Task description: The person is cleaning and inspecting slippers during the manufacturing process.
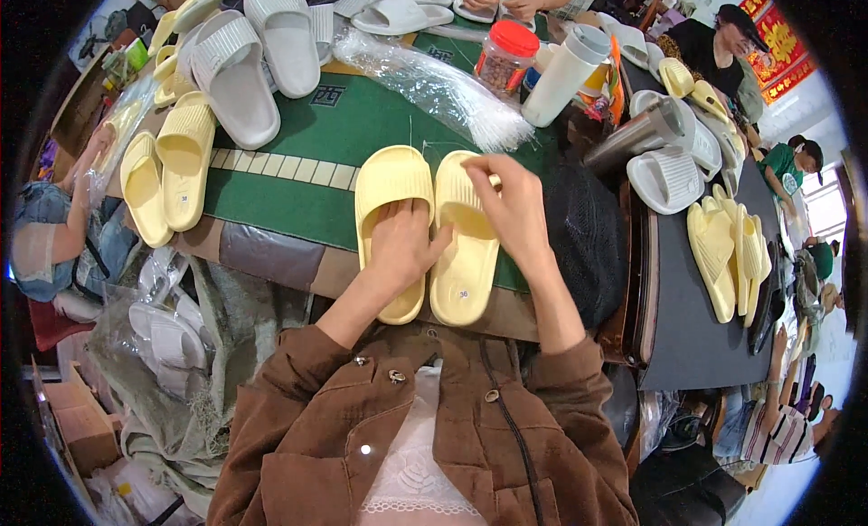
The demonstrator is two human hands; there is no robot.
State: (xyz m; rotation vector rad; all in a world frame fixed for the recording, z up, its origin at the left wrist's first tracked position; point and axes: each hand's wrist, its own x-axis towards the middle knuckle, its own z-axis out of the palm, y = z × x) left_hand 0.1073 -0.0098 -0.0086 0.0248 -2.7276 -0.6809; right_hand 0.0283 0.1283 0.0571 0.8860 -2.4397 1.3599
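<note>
A pair of pale yellow slippers lies side by side at the table's near edge. The fingers of my left hand (400,241) reach under the strap of the left yellow slipper (395,175); their tips are hidden there, and the thumb points toward the other slipper. At the strap of the right yellow slipper (463,255), my right hand (513,205) has its fingers closed in a pinch; what they hold is too small to make out. A thin clear plastic strand (425,147) shows between the two toes.
Beyond lie a bundle of clear plastic strands (434,85), a red-lidded jar (506,60) and a white bottle (567,76). Grey slippers (237,83) and more yellow slippers (187,160) stand at left. Other people's hands (506,0) work across the table. A dark side table (701,345) holds slippers.
</note>
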